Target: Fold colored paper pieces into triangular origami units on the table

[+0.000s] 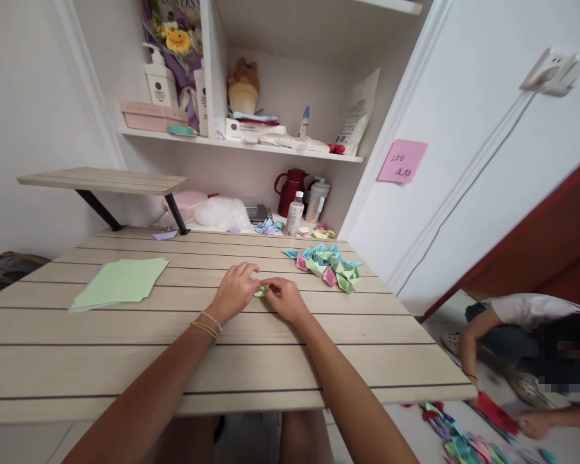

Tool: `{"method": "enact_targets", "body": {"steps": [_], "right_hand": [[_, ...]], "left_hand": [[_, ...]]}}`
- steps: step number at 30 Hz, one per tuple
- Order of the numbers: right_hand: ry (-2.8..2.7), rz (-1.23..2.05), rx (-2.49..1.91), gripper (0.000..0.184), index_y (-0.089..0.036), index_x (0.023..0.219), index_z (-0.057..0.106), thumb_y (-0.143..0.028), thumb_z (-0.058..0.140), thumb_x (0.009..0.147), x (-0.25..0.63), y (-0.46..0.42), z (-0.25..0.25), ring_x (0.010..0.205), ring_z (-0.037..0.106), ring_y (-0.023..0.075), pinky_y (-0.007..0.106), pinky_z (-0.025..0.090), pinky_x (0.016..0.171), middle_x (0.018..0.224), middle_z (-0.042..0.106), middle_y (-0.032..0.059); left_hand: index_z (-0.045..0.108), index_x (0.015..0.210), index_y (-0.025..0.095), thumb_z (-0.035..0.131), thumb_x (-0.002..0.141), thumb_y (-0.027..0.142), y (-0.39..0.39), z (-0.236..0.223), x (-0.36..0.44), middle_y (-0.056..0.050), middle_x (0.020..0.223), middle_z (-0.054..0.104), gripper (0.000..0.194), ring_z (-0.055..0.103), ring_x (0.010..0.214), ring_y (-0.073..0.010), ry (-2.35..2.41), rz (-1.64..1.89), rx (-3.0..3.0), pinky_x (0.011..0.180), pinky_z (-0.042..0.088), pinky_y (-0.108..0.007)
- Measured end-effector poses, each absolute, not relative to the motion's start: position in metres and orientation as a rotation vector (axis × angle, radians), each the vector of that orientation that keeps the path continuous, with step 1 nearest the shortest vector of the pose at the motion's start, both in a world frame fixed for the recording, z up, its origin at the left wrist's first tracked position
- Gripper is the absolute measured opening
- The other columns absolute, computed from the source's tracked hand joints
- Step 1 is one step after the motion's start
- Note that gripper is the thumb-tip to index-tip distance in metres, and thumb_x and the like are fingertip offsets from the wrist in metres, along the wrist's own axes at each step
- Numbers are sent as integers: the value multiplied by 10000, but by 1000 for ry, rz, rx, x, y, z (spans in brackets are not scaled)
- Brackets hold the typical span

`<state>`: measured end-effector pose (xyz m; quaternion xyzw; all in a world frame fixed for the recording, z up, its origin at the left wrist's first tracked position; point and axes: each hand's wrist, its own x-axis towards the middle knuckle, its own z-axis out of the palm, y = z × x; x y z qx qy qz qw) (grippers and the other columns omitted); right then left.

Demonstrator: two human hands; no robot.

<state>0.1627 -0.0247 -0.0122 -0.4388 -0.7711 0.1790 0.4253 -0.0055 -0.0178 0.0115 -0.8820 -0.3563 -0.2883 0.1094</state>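
Between my two hands, over the middle of the slatted table (251, 361), is a small folded piece of green paper (260, 292). My left hand (238, 288) pinches its left side, with the other fingers curled above. On the right side, my right hand (281, 296) has thumb and fingertips closed on the same paper. My fingers cover most of it, so its folded shape is hard to make out. A pile of folded paper pieces (326, 263) in blue, green and pink lies beyond my right hand. To the left sits a stack of green paper sheets (120, 281).
A raised wooden shelf (101, 180) stands at the back left. Behind the table, a bottle (294, 214), a red jug (290, 193) and more folded papers (269, 227) line the cabinet. At right, a person (522, 348) crouches beside colourful folded papers (464, 438) on the floor.
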Motion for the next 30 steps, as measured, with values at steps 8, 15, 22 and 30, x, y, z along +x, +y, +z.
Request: {"method": "enact_targets", "body": {"steps": [8, 15, 22, 30], "right_hand": [[-1964, 468, -1058, 351, -181, 970, 617, -234, 684, 629, 161, -23, -13, 775, 574, 170, 269, 447, 719, 893, 656, 46], [-1970, 497, -995, 238, -220, 874, 674, -351, 672, 675, 168, -19, -16, 633, 563, 132, 232, 434, 662, 861, 684, 27], [-1748, 563, -1154, 308, -188, 829, 699, -420, 680, 628, 170, -12, -22, 483, 468, 109, 213, 382, 504, 523, 584, -17], [-1581, 1029, -1042, 442, -137, 895, 671, -392, 730, 539, 175, -9, -21, 411, 438, 79, 192, 352, 427, 439, 481, -67]], "left_hand": [[625, 805, 197, 457, 827, 229, -9, -2, -8, -45, 911, 595, 172, 553, 835, -154, -1188, -1110, -2896, 779, 417, -275], [661, 697, 189, 521, 777, 245, -7, -2, -5, -61, 943, 606, 171, 568, 855, -166, -1243, -1296, -3032, 792, 431, -284], [676, 785, 147, 559, 746, 338, 0, -7, -11, -80, 839, 667, 227, 616, 775, -181, -1555, -1589, -3219, 704, 472, -277], [630, 688, 117, 690, 615, 359, 4, -13, -16, -55, 660, 678, 259, 634, 652, -175, -1827, -1923, -3164, 635, 488, -274]]}}
